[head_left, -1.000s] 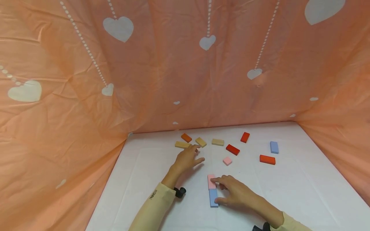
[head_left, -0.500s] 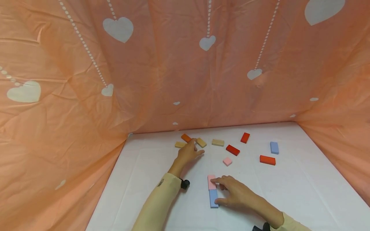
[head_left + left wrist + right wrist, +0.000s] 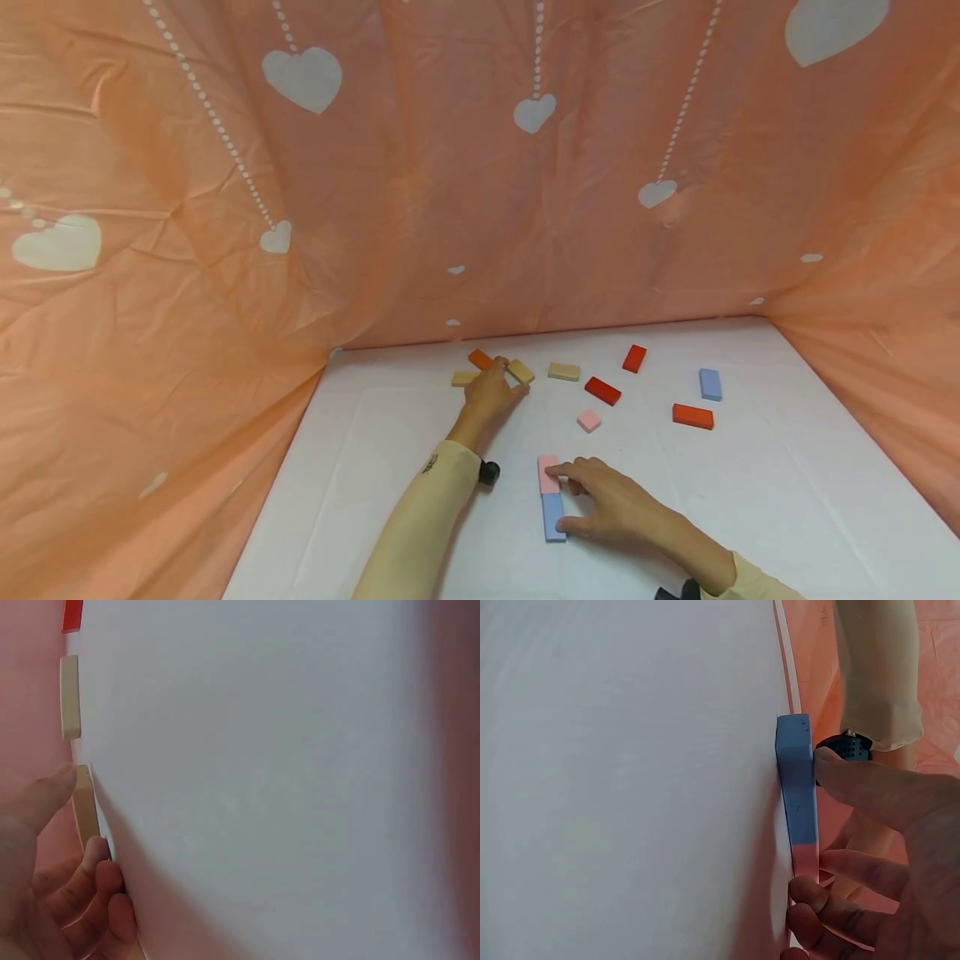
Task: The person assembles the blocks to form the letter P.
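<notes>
Pinched lengthwise in the grip of the left hand [image 3: 489,398], thumb at the near end and fingertip at the far end: a yellow, flat rectangular block [image 3: 521,372], lying on the white tabletop [image 3: 787,467]. Spread loosely, with thumb and index fingertip well apart: the grip of the right hand [image 3: 611,496]. Under that index fingertip, a pale pink, flat rectangular block [image 3: 548,475]; touched by the thumb, a light blue, flat rectangular block [image 3: 553,515]. Set end to end, in line, pink farther from the person.

Just beyond the left fingers, at an angle: an orange rectangular block [image 3: 481,359]. Partly hidden behind the same hand: a second yellow block [image 3: 463,379]. To the right of the pinched block, apart from it: a beige rectangular block [image 3: 564,372], then a dark red rectangular block [image 3: 603,391]. Nearer the person: a small pink square block [image 3: 588,421]. Farther right: a bright red block [image 3: 634,358] toward the back, an orange-red block [image 3: 693,417] and, behind it, a second light blue block [image 3: 711,384].

Around the tabletop: a creased orange sheet [image 3: 585,242], printed with white hearts [image 3: 303,79].
</notes>
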Tool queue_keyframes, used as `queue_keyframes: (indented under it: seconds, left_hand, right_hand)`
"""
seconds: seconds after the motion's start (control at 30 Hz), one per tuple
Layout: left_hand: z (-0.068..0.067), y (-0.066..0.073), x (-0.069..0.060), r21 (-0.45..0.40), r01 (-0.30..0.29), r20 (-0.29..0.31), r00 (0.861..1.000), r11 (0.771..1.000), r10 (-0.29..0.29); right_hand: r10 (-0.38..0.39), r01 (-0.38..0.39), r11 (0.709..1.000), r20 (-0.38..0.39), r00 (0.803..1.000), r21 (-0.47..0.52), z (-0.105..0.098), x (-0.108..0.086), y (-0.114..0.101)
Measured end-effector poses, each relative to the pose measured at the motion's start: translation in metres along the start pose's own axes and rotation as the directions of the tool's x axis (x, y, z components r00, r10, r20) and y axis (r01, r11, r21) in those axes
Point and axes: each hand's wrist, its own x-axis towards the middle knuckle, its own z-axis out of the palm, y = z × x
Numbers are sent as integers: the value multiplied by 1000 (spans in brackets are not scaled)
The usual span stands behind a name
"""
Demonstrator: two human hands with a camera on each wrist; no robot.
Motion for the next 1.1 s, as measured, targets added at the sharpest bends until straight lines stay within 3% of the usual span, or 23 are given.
queue_keyframes:
  seconds: [0.43, 0.67, 0.9, 1.1]
  left_hand:
    - [7, -2, 4, 3, 6, -49, 999, 1000, -6]
    - [8, -1, 5, -1, 4, -68, 998, 1000, -4]
    - [7, -3, 5, 10, 13, -50, 999, 1000, -13]
    - [1, -7, 0, -39, -41, -14, 999, 998, 40]
  right_hand:
    - [-39, 40, 999, -18, 999, 7, 0, -1, 2]
    - [-25, 25, 1000, -19, 1000, 10, 0, 0, 0]
    - [-20, 20, 1000, -14, 1000, 2, 0, 0, -1]
    - [-12, 12, 1000, -13, 1000, 3, 1, 0, 0]
